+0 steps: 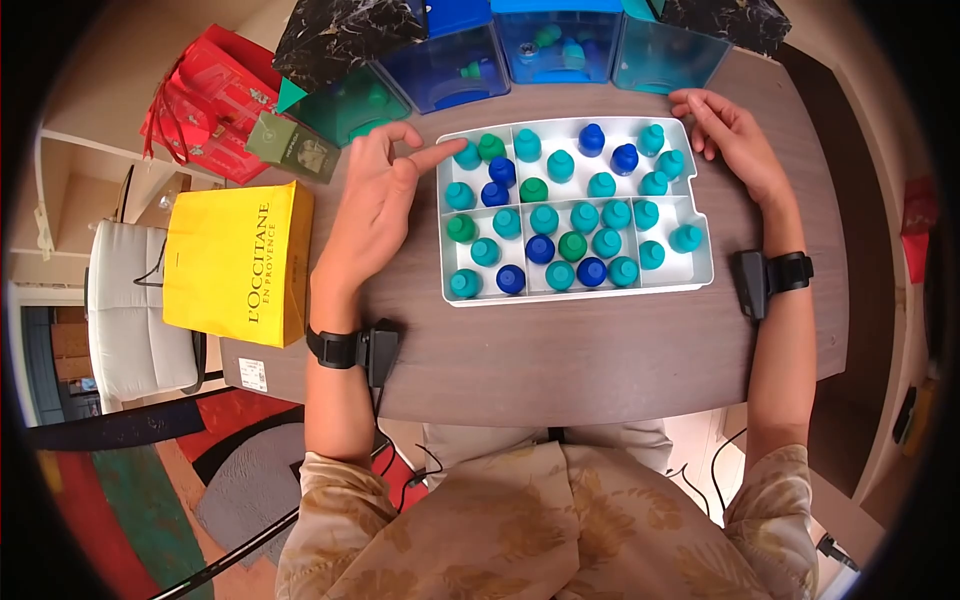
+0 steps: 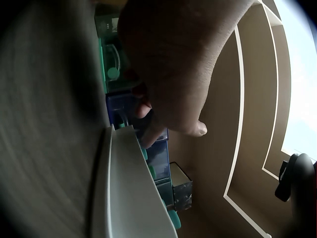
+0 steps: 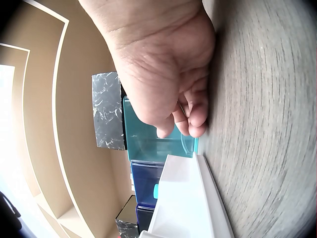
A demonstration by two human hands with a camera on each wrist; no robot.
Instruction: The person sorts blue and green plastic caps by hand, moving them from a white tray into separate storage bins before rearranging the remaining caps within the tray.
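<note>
A white divided tray (image 1: 575, 296) on the table holds several small teal, green and dark blue bottles standing upright. My left hand (image 1: 375, 200) is over the tray's left edge, its index finger stretched out. That fingertip is right at the cap of a teal bottle (image 1: 468, 156) in the far left corner, beside a green bottle (image 1: 491, 148). The thumb and other fingers hold nothing. Beyond the tray's far right corner, my right hand (image 1: 735, 140) rests on the table, fingers loosely bent and holding nothing. In the right wrist view it lies near a teal bin (image 3: 148, 134).
Behind the tray stand clear-fronted bins: a green bin (image 1: 355, 105), two blue bins (image 1: 445, 75) and the teal one, some with bottles inside. Marble-patterned boxes (image 1: 345, 40) flank them. Left are a yellow paper bag (image 1: 235, 265), a green box (image 1: 295, 145) and a red bag (image 1: 215, 100).
</note>
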